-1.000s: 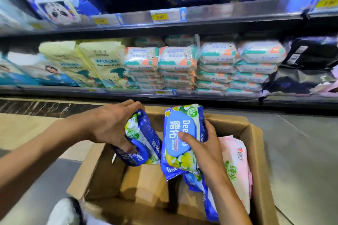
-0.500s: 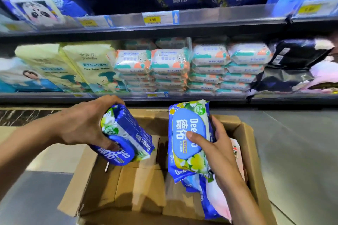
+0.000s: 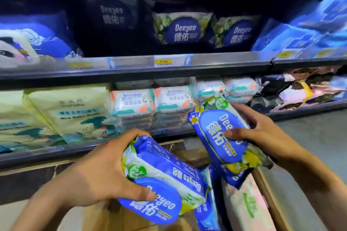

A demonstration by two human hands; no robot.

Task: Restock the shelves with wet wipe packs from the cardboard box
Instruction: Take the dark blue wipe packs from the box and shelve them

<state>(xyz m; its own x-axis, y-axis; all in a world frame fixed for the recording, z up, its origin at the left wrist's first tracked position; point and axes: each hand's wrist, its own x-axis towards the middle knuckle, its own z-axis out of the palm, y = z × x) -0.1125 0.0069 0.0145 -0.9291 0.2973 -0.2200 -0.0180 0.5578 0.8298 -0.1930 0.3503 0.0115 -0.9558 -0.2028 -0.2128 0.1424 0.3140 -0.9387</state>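
My left hand (image 3: 97, 170) grips a blue Deeyeo wet wipe pack (image 3: 165, 178), tilted, lid toward me, above the cardboard box (image 3: 270, 193). My right hand (image 3: 261, 133) holds a second blue Deeyeo pack (image 3: 219, 137) upright, thumb on its lid, in front of the lower shelf. More packs, one blue (image 3: 208, 212) and one pale pink with green print (image 3: 246, 206), stand in the box below. Matching Deeyeo packs (image 3: 185, 30) sit on the upper shelf (image 3: 225, 62).
The lower shelf (image 3: 56, 154) carries yellow baby wipe packs (image 3: 75, 110) at left, stacked white-and-teal packs (image 3: 150, 101) in the middle, dark packs (image 3: 281, 90) at right. A yellow 9.90 price tag (image 3: 163, 61) is on the upper rail. Grey floor (image 3: 309, 146) lies right of the box.
Both hands have lifted their packs up out of the box toward the shelves. The view has tilted up and moved closer, so the upper shelf now fills the top.
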